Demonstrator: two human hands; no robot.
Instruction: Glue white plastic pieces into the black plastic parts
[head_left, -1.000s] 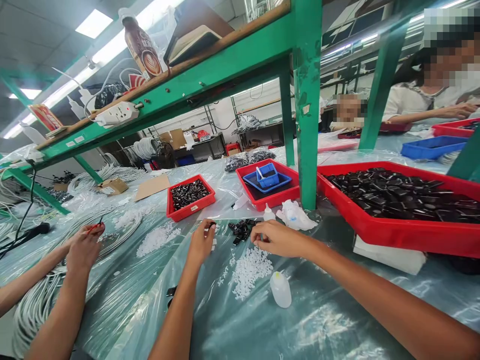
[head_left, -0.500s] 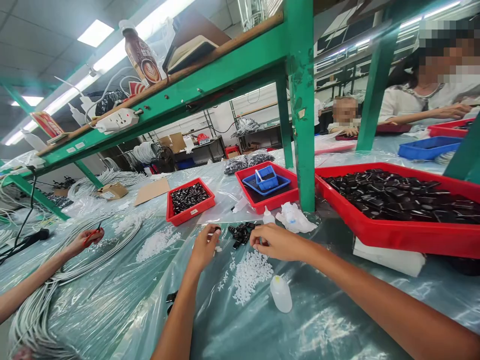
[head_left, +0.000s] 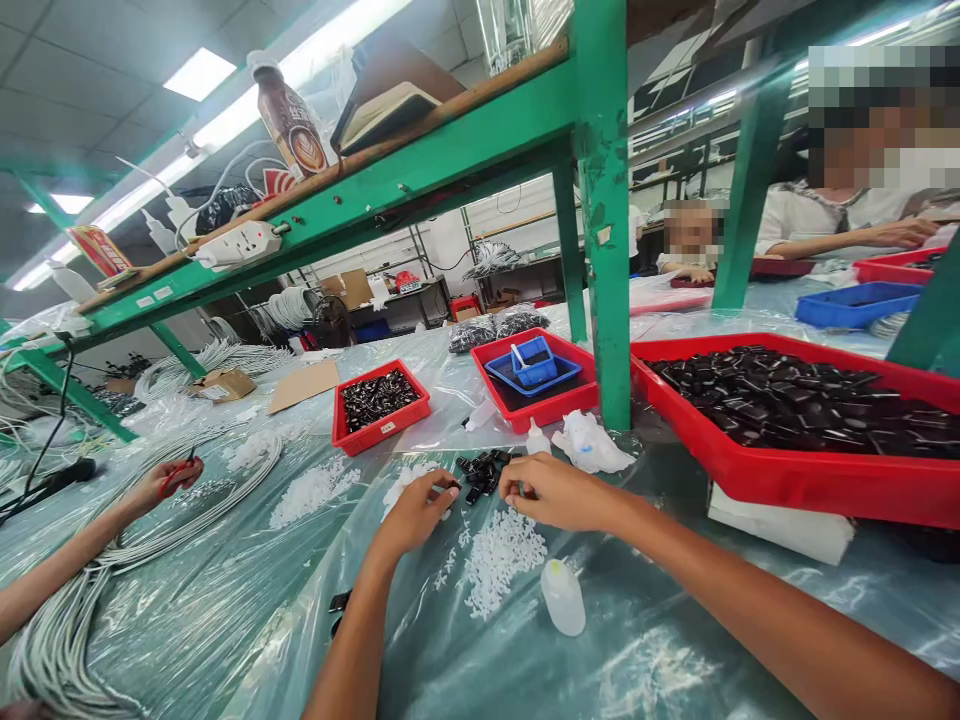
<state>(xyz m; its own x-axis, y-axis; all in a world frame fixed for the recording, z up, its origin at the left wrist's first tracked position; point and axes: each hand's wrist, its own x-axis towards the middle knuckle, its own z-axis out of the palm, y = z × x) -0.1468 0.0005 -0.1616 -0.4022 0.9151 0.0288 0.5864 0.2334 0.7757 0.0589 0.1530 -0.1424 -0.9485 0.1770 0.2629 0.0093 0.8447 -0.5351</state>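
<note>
My left hand (head_left: 417,508) is closed in a pinch, a small black plastic part (head_left: 454,486) showing at its fingertips. It is at the left edge of a loose pile of black parts (head_left: 481,472) on the plastic-covered table (head_left: 645,620). To the right of that pile, my right hand (head_left: 553,490) has its fingers curled together; whatever they grip is hidden. Just below both hands lies a heap of small white plastic pieces (head_left: 501,560). A translucent white bottle (head_left: 562,598) lies nearer to me, and a nozzle bottle (head_left: 537,437) stands behind my right hand.
Behind are a red tray of small black parts (head_left: 381,398) and a red tray with blue trays (head_left: 525,408). A green post (head_left: 611,250) rises beside the large red tray (head_left: 780,478). At left, another person's hand (head_left: 166,482) holds a red-handled tool near coiled cable (head_left: 67,640).
My left hand has moved slightly down and right, turning its fingertips toward the black pile. My right hand stays nearly in place. The other person's hand at left has shifted slightly.
</note>
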